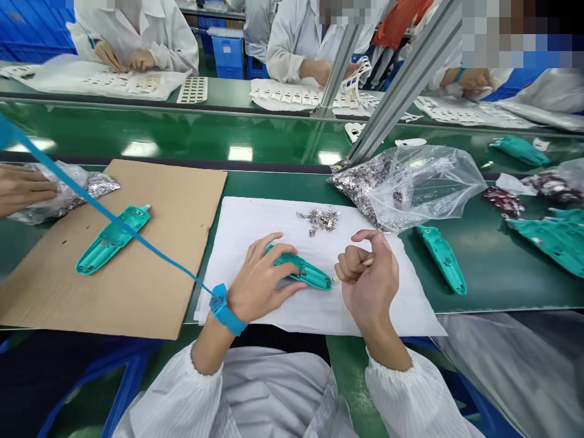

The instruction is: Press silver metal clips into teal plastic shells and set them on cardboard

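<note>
My left hand lies on a teal plastic shell and grips it against the white sheet. A blue strap with a coiled cord sits on that wrist. My right hand is curled just right of the shell's tip, pinching a thin pale stick. A small pile of silver metal clips lies on the sheet beyond both hands.
A cardboard sheet at left carries another teal shell. A clear bag of metal clips and one more shell lie at right. Another person's hand rests far left. Several white-coated workers sit across the green belt.
</note>
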### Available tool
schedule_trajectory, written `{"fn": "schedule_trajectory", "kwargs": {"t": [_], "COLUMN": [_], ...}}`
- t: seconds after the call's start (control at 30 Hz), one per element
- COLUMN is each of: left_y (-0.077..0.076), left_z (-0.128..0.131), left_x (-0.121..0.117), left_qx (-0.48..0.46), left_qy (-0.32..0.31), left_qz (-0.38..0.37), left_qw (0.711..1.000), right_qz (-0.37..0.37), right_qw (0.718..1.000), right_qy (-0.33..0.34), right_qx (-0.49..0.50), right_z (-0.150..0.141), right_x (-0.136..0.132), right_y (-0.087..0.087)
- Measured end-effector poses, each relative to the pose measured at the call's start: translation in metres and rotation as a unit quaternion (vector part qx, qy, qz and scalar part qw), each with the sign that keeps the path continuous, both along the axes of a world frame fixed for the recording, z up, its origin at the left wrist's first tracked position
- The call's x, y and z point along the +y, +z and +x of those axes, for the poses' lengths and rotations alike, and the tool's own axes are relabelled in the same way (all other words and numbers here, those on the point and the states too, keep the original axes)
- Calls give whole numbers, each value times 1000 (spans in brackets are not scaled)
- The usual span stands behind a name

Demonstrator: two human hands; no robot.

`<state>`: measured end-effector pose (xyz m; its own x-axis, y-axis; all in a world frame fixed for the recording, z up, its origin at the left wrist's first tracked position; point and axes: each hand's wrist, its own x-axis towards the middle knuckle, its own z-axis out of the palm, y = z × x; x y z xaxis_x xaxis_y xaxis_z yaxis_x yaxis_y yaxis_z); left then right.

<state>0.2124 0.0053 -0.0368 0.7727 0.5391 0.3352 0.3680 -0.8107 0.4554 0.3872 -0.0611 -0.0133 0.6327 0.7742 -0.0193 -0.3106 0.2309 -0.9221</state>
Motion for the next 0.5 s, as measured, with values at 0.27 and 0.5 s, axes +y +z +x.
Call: {"fn": "schedule_trajectory", "kwargs": {"t": [0.27, 0.5], "left_y": [2, 0], "left_z": [2, 4], "left_x": [2, 4], "left_qx": [10, 6], "left_qy": [-17, -25], "left_qz": [-57, -50], "left_qw": [998, 998], "right_qz": [3, 1], "right_qw": [1000, 999], "right_qy": [-1, -15], "right_qx": [-4, -32], "right_z": [-6, -11], "right_x": [-5, -2], "right_y": [-3, -9]}}
